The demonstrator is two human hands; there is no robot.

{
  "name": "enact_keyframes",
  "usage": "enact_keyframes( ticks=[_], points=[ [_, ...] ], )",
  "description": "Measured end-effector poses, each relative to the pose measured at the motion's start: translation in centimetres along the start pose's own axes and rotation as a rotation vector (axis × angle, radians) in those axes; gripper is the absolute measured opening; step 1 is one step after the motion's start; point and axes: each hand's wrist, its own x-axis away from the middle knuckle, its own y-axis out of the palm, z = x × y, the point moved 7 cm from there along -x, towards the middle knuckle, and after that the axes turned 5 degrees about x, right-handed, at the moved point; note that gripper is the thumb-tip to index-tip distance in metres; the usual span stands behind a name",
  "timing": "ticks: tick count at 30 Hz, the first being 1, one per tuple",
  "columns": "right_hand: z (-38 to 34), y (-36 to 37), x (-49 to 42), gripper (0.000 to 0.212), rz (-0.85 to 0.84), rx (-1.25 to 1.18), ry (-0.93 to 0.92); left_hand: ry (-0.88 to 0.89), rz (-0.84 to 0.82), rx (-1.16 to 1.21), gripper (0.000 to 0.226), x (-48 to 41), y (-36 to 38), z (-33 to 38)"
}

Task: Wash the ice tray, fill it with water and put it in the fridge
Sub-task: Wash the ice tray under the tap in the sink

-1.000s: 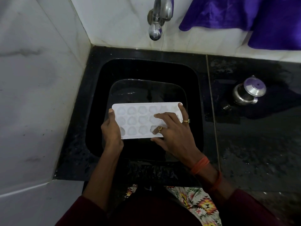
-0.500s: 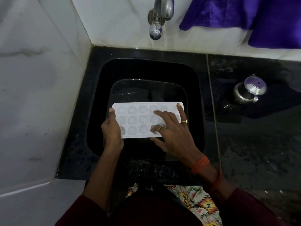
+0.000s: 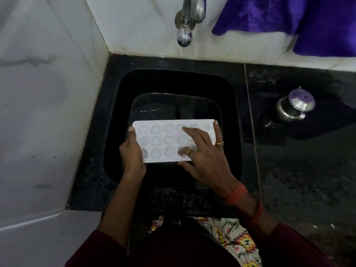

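Ice tray held over the black sink

The left hand (image 3: 133,153) grips the white ice tray (image 3: 163,141) by its left end, fingers clamped on it; the right hand (image 3: 204,151) lies spread across its cups, below the tap (image 3: 185,35).

Both forearms are extended forward from the bottom of the head view, dark red sleeves pushed back above the wrists. The left hand (image 3: 132,153) is held edge-on, thumb up along the short left end of the ice tray (image 3: 159,140), remaining fingers wrapped underneath and hidden. The right hand (image 3: 204,157) is laid palm down over the tray's right part, fingers spread: index fingertip set in the upper row, little finger stretched to the far right corner, thumb below the near edge. Two rings are worn on this hand. Orange thread bands are seen around the right wrist.
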Motion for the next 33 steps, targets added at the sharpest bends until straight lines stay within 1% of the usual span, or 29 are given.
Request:
enact_keyframes(
  ticks=[2, 4, 5, 8, 10, 14, 17, 20, 22, 25, 27, 29, 33],
  points=[
    [0.0, 0.4, 0.1, 0.052, -0.029, 0.007, 0.004, 0.002, -0.004, 0.0, 0.041, 0.0, 0.0, 0.1],
    [0.0, 0.6, 0.1, 0.053, -0.057, 0.011, 0.01, 0.006, -0.002, -0.002, 0.039, 0.1, 0.0, 0.1],
    [0.0, 0.6, 0.1, 0.049, -0.06, 0.014, 0.014, 0.008, 0.0, -0.004, 0.037, 0.2, 0.1, 0.0],
    [0.1, 0.2, 0.1, 0.029, -0.031, 0.012, 0.03, 0.02, 0.008, -0.014, 0.037, 0.2, 0.0, 0.0],
    [0.2, 0.0, 0.2, 0.026, -0.023, 0.011, 0.045, 0.021, 0.011, -0.017, 0.037, 0.2, 0.0, 0.0],
    [0.1, 0.6, 0.2, 0.03, -0.068, 0.07, 0.029, 0.011, 0.008, -0.009, 0.039, 0.1, 0.1, -0.1],
    [0.2, 1.0, 0.3, 0.039, -0.096, 0.094, 0.021, 0.009, 0.008, -0.008, 0.039, 0.0, 0.1, -0.1],
    [0.2, 0.5, 0.2, 0.032, -0.062, 0.067, 0.021, 0.011, 0.009, -0.007, 0.039, 0.0, 0.0, -0.2],
    [0.3, 0.5, 0.1, 0.032, -0.058, 0.052, 0.022, 0.011, 0.005, 0.0, 0.037, 0.1, 0.0, -0.1],
    [0.4, 0.7, 0.2, 0.047, -0.076, 0.052, 0.028, 0.019, 0.01, 0.003, 0.035, 0.4, 0.2, 0.1],
    [0.5, 0.8, 0.2, 0.051, -0.08, 0.045, 0.036, 0.024, 0.014, -0.008, 0.035, 0.3, 0.2, 0.0],
    [0.7, 0.6, 0.2, 0.05, -0.078, 0.058, 0.05, 0.027, 0.013, -0.012, 0.034, 0.2, 0.1, 0.0],
    [1.3, 0.0, 0.1, 0.04, -0.04, 0.085, 0.061, 0.033, 0.01, -0.017, 0.034, 0.3, 0.2, -0.1]
  ],
)
